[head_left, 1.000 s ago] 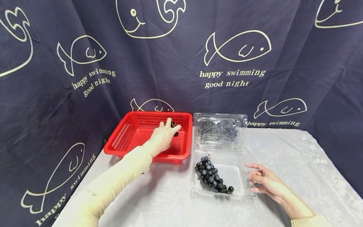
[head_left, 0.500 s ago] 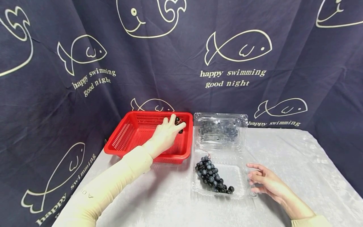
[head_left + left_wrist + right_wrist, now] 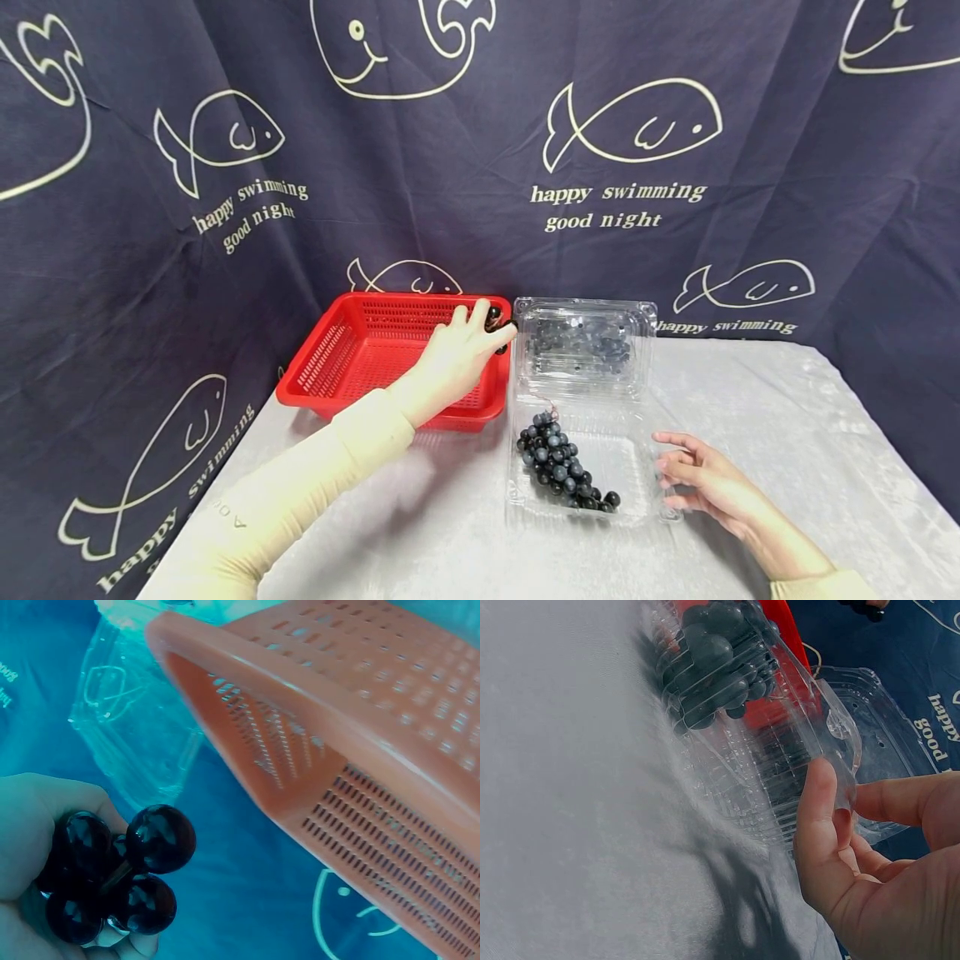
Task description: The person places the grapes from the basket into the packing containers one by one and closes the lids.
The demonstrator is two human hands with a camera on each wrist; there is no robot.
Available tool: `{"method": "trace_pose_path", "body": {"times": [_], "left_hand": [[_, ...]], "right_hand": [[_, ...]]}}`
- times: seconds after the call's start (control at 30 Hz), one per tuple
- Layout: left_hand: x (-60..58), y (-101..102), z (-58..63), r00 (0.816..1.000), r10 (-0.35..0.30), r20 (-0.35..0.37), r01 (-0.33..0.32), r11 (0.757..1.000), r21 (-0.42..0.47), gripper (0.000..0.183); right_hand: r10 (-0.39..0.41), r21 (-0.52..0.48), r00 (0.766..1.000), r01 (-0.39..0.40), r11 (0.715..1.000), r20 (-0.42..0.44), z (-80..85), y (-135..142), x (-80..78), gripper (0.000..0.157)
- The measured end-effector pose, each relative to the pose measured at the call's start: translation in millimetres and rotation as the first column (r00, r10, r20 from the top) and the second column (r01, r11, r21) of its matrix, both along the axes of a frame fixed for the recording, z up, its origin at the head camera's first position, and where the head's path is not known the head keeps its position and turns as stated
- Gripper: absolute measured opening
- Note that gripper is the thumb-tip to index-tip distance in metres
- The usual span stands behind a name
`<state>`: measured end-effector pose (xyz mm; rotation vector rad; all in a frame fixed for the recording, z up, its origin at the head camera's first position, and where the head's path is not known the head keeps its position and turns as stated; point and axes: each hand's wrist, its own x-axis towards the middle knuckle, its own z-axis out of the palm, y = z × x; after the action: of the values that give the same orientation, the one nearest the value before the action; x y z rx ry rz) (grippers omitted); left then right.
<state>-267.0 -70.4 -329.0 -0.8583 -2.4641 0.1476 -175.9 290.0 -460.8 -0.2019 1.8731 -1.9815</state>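
Note:
My left hand holds a small bunch of dark grapes above the right rim of a red plastic basket. Its fingers curl round the bunch, and several glossy berries show in the left wrist view. An open clear plastic clamshell box lies to the right of the basket, its lid raised at the back. A larger bunch of black grapes lies along the left side of the box base. Beside the box's right edge my right hand has loosely bent fingers; firm contact with the rim is unclear.
A pale grey cloth covers the table. Dark blue fabric with fish drawings hangs behind and at the sides. Dark mottled shapes show through the lid; what they are is unclear.
My left hand has carried the small bunch of grapes to the right, from inside the basket to over its right rim. My right hand has stayed in place.

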Motion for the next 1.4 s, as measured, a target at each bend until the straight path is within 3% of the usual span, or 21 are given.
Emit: {"method": "trace_pose_path", "body": {"times": [0.23,0.43,0.77,1.03,1.4], "left_hand": [[4.3,15.9,6.3,0.999,-0.030,-0.019,0.030,1.000,0.004,0.045],[8.0,26.3,7.7,0.995,-0.091,-0.044,0.092,0.995,0.032,0.044],[8.6,38.3,4.0,0.976,-0.192,-0.106,0.193,0.981,-0.002,0.029],[9.1,42.0,2.7,0.956,-0.268,-0.119,0.266,0.963,-0.036,0.042],[9.2,53.5,-4.4,0.943,-0.317,-0.100,0.306,0.946,-0.112,0.049]], "right_hand": [[-0.009,0.011,1.000,0.009,1.000,0.000,-0.8,0.6,0.1,0.031],[-0.007,0.007,1.000,0.007,1.000,-0.003,-1.7,1.2,0.1,0.031],[-0.002,-0.004,1.000,0.002,1.000,0.000,-1.3,0.7,0.3,0.030],[-0.008,0.006,1.000,0.008,1.000,-0.001,-0.7,-0.2,-0.4,0.030],[-0.007,-0.001,1.000,0.007,1.000,0.001,-0.5,0.0,-0.3,0.031]]}}
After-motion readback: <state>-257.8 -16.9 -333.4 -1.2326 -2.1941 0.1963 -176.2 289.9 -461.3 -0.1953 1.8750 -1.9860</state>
